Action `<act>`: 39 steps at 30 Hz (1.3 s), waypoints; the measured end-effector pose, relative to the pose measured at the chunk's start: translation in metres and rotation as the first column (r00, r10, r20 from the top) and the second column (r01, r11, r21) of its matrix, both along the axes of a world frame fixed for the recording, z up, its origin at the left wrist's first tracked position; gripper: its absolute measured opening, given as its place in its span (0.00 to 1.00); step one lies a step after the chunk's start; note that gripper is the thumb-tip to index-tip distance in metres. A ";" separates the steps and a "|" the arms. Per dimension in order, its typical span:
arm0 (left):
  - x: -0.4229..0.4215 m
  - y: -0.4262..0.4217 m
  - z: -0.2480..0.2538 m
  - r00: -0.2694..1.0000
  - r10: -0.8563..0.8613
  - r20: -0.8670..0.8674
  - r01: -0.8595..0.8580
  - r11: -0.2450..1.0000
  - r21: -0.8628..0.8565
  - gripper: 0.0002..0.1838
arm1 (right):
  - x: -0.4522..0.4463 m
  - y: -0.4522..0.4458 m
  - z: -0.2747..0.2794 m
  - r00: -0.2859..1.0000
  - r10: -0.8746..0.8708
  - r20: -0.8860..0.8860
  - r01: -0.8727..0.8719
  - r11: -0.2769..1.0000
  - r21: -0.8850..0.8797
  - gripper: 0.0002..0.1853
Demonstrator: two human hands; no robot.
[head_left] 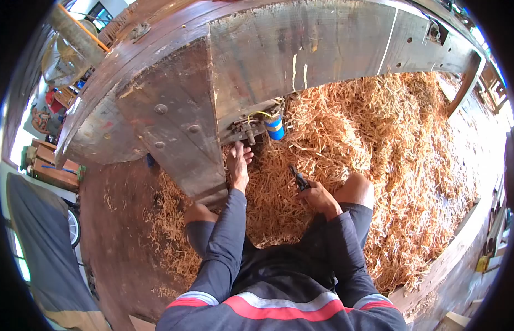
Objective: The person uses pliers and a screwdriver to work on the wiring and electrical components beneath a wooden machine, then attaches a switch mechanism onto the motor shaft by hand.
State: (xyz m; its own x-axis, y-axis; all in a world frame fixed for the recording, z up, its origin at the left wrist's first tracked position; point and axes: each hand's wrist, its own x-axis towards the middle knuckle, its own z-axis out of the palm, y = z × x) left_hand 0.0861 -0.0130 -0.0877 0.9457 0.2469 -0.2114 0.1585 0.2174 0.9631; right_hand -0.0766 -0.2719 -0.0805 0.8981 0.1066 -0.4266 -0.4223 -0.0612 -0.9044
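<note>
My left hand point(239, 167) reaches up beneath a metal mechanism point(247, 132) mounted under the edge of the wooden bench. Its fingers are partly bent and apart, with the tips right by the mechanism; whether they touch it I cannot tell. A blue cylinder point(274, 128) with a tan band hangs beside the mechanism, and a yellow wire point(258, 113) runs above it. In my right hand point(320, 199), held over the shavings in front of my knee, is a dark pair of pliers point(298, 177), pointing up and left.
A heavy wooden bench point(323, 41) spans the front, with a thick bolted leg point(177, 118) left of my arm. Curly wood shavings point(411, 165) cover the floor ahead and right. A timber beam point(450, 248) borders them. A dark cloth point(41, 237) hangs at left.
</note>
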 end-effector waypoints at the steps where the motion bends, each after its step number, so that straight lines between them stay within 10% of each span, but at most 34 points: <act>1: 0.001 -0.002 0.005 0.996 -0.043 0.077 0.043 0.999 -0.004 0.27 | -0.003 0.002 -0.002 1.000 0.000 -0.008 0.000 1.000 0.001 0.11; 9: 0.011 0.013 -0.026 0.984 0.117 -0.136 -0.092 0.980 0.178 0.25 | -0.011 0.003 0.042 0.998 -0.002 -0.070 -0.003 0.998 -0.067 0.13; 16: -0.079 0.014 -0.010 0.937 -0.351 -0.010 0.343 0.910 0.235 0.08 | -0.004 0.006 0.010 0.997 -0.057 -0.056 0.052 0.995 -0.082 0.16; 19: -0.120 0.038 0.027 0.870 -0.424 -0.250 0.478 0.851 0.218 0.26 | -0.002 0.010 0.027 0.982 -0.189 0.019 0.188 0.981 0.054 0.15; 22: -0.151 0.070 0.084 0.923 -0.374 -0.093 0.384 0.911 0.148 0.19 | 0.002 -0.002 0.028 0.801 -0.599 -0.009 0.559 0.741 0.373 0.09; 23: -0.158 0.078 0.115 0.943 -0.332 0.036 0.320 0.928 0.190 0.16 | -0.003 0.003 0.049 0.671 -0.513 0.536 0.590 0.807 0.034 0.12; 24: -0.161 0.091 0.145 0.949 -0.275 0.156 0.223 0.932 0.286 0.11 | -0.005 -0.006 0.054 0.626 -0.752 0.204 0.715 0.659 0.234 0.14; 28: -0.148 0.134 0.238 0.760 -0.119 0.639 -0.246 0.857 0.452 0.10 | 0.009 -0.053 0.092 0.207 -0.681 0.702 0.841 0.490 0.228 0.22; 33: -0.084 0.098 0.347 0.180 -0.492 0.852 -0.701 0.544 0.462 0.23 | 0.033 -0.059 0.287 -0.180 -0.342 0.922 0.854 0.411 0.319 0.27; 36: -0.043 0.066 0.368 0.080 -0.540 0.838 -0.782 0.486 0.389 0.22 | 0.058 -0.052 0.413 -0.093 0.175 0.980 0.926 0.377 0.021 0.25; 39: -0.032 0.046 0.366 0.235 -0.558 0.796 -0.876 0.233 0.422 0.22 | 0.115 -0.090 0.491 0.142 0.409 0.901 0.916 0.290 -0.277 0.26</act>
State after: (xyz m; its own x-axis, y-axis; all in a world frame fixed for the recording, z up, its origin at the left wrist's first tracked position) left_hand 0.0539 0.0326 0.2781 0.0947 -0.3016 0.9487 -0.5581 -0.8052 -0.2003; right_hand 0.0387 -0.3616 0.4108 0.3855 0.0295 0.9222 0.2227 -0.9729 -0.0620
